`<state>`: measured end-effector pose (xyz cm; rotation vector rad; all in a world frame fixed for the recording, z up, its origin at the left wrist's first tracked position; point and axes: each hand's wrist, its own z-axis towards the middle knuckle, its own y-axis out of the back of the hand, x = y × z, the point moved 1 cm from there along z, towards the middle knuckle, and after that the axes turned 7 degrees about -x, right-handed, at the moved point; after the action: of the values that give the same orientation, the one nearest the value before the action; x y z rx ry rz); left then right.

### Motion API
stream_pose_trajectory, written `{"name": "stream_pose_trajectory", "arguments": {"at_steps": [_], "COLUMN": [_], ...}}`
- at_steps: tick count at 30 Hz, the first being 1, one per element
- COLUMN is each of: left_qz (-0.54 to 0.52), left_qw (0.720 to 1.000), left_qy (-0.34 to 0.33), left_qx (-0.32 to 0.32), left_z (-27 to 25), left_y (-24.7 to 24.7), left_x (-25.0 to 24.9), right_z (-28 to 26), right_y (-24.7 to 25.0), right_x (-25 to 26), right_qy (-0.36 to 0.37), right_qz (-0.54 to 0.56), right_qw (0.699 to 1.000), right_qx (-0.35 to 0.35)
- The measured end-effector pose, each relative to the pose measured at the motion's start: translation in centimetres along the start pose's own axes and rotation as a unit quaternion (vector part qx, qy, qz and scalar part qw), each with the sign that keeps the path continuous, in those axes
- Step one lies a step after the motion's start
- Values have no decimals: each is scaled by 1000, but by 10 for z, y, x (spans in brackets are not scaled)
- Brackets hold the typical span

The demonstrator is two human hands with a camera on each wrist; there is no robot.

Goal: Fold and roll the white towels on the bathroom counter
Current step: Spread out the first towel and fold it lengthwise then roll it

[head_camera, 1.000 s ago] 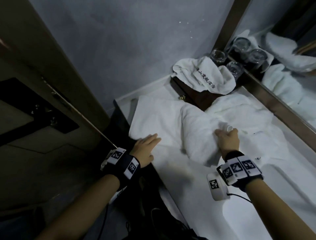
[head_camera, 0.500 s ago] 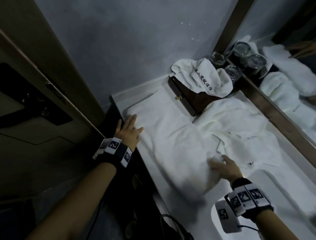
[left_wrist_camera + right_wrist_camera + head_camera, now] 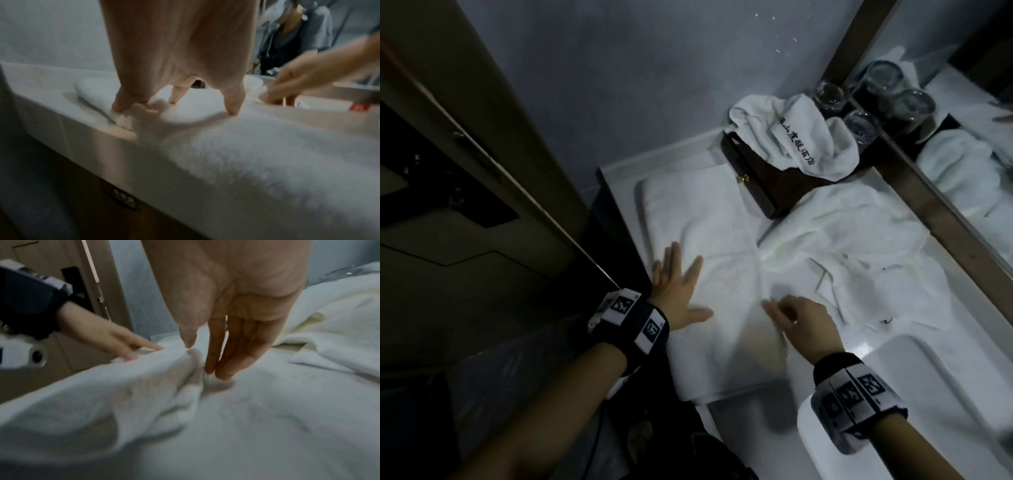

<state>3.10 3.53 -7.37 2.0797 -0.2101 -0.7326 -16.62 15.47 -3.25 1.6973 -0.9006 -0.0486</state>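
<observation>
**Towel pressed flat under two spread hands**

Terrycloth dominates the smooth white bathroom counter [image 3: 619,171]: a long folded white terry towel [image 3: 705,246] lies lengthwise along the counter's front edge, its pile soft and fuzzy in the wrist views, its far end a neat rounded fold; the left hand [image 3: 678,291] rests on its near-left part, fingers [image 3: 121,104] straight and splayed, tips pressing into the nap; the right hand [image 3: 804,318] sits just to the right, fingers [image 3: 224,363] nearly straight and together, tips touching the cloth beside a raised wrinkle; neither hand grips anything, and the two are apart, the towel's middle between them. Just beside the flat towel, to the right, a crumpled heap of white towelling [image 3: 859,246] spreads in loose ridges toward the mirror [image 3: 962,171]; behind it stands a dark glossy wooden box [image 3: 753,181] with a small brass catch, a rumpled white towel with black embroidered characters [image 3: 801,137] draped over it; clear round drinking glasses [image 3: 828,92] stand at the corner; both wrists wear black bands with square printed markers [image 3: 633,318].
</observation>
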Motion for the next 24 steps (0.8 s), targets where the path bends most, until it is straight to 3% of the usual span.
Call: {"name": "stream_pose_trajectory", "arguments": {"at_steps": [3,6,9,13,17,20,24], "left_qz": [60,84,96,-17,-91,-109,-164], "left_qw": [997,995,992,996,984,972,955], "left_qy": [-38,-53,-74,-45,17,-4,-113], "left_qx": [-4,-3,-21,-77,-152,-207,-219], "left_z": [7,21,27,25,36,48,59], "left_y": [0,8,13,9,31,54,84], "left_x": [8,16,21,20,9,0,-17], "right_z": [11,22,36,72,123,142,119], "right_y": [-3,-5,6,24,20,11,0], "right_x": [10,22,32,56,87,101,116], "right_qy": [-3,22,34,82,38,23,174], "right_qz": [80,20,-39,43,69,44,114], "right_qw": [996,998,998,993,997,999,978], "right_qx": [34,62,28,-70,-2,12,3]}}
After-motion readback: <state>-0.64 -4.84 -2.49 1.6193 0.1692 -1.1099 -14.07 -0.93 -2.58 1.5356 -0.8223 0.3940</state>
